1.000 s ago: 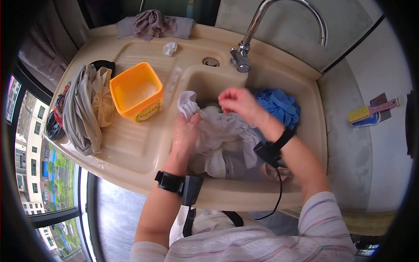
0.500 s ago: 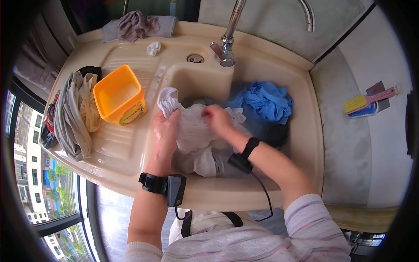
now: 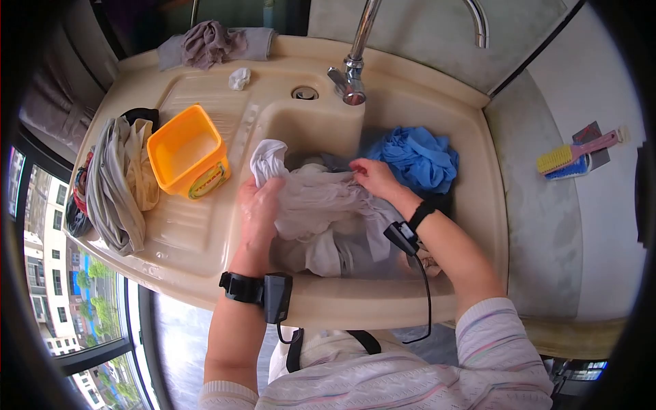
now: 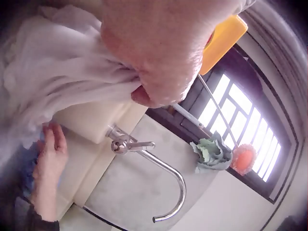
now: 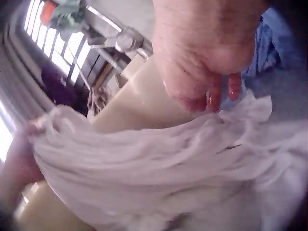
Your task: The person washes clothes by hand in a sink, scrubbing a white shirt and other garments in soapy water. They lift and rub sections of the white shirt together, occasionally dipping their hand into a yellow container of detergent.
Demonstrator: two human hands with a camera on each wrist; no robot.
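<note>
A bunched white cloth (image 3: 321, 201) lies stretched across the sink (image 3: 492, 225), partly in cloudy water. My left hand (image 3: 260, 208) grips its left end, and a twist of fabric stands up above the fist. My right hand (image 3: 379, 179) is at the cloth's far right side, fingers bent downward. In the right wrist view, the fingertips (image 5: 214, 98) are right at the upper edge of the fabric; I cannot tell whether they pinch it. Wet blue cloth (image 3: 418, 160) sits just beyond the right hand, in the sink.
On the drainboard at left stand a yellow tub (image 3: 188, 150) and a heap of clothes (image 3: 116, 181). A faucet (image 3: 354, 82) rises behind the sink. Brushes (image 3: 567, 160) lie on the ledge at right. A mauve cloth (image 3: 212, 44) rests at the back, near a small white wad (image 3: 239, 79).
My right hand swept left over the white cloth, then returned right to its far side. My left hand keeps its grip on the left end. The head view has shifted slightly.
</note>
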